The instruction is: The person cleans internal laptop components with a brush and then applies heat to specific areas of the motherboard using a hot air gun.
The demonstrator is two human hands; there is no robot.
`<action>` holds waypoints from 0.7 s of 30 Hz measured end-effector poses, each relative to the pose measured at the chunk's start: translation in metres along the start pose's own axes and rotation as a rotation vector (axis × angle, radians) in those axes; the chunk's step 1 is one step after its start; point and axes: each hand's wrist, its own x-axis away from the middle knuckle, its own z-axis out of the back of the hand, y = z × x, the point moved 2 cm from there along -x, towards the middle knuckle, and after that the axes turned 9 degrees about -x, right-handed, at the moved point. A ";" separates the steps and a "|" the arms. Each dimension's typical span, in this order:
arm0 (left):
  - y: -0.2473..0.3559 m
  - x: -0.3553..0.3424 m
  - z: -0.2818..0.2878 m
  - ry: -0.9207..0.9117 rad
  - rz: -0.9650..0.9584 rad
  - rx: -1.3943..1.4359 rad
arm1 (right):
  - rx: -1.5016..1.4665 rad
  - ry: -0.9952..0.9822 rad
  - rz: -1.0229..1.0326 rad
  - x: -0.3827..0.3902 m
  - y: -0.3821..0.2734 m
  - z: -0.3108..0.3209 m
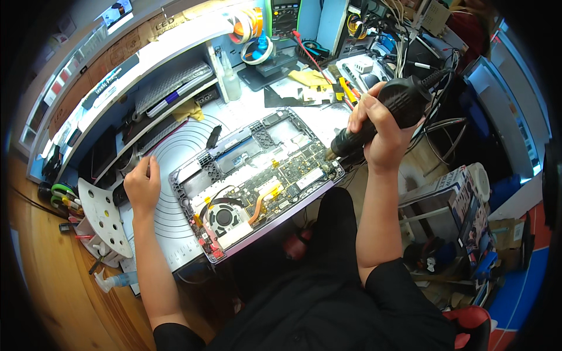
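My right hand [387, 143] is wrapped round a black hot air gun [404, 99]. Its nozzle points down and left, close above the right end of an opened laptop base [243, 190]. Inside that base show a round fan [223, 217], a copper heat pipe [256, 209], yellow tape and a green circuit board [298, 167]. To the left of the laptop, over the white mat [167, 202] with dark rings, my left hand [142, 184] is closed with its fingers curled; whatever they may hold is hidden. A small black piece [214, 137] lies beyond the laptop's far edge.
A shelf unit [175, 82] curves along the back left. Behind the laptop stand a clear bottle [230, 82] and a multimeter [284, 17]. A tool holder [104, 219] and a spray bottle [117, 279] are at the left. Cables [445, 128] hang at the right.
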 end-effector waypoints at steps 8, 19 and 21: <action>0.006 -0.003 0.001 0.008 0.007 0.016 | 0.036 0.011 -0.036 -0.011 0.002 0.006; -0.001 -0.003 0.001 0.005 -0.003 -0.012 | -0.096 0.029 -0.045 -0.014 0.016 -0.002; 0.002 -0.003 -0.001 -0.001 -0.004 -0.001 | 0.037 -0.025 -0.059 -0.017 0.016 -0.003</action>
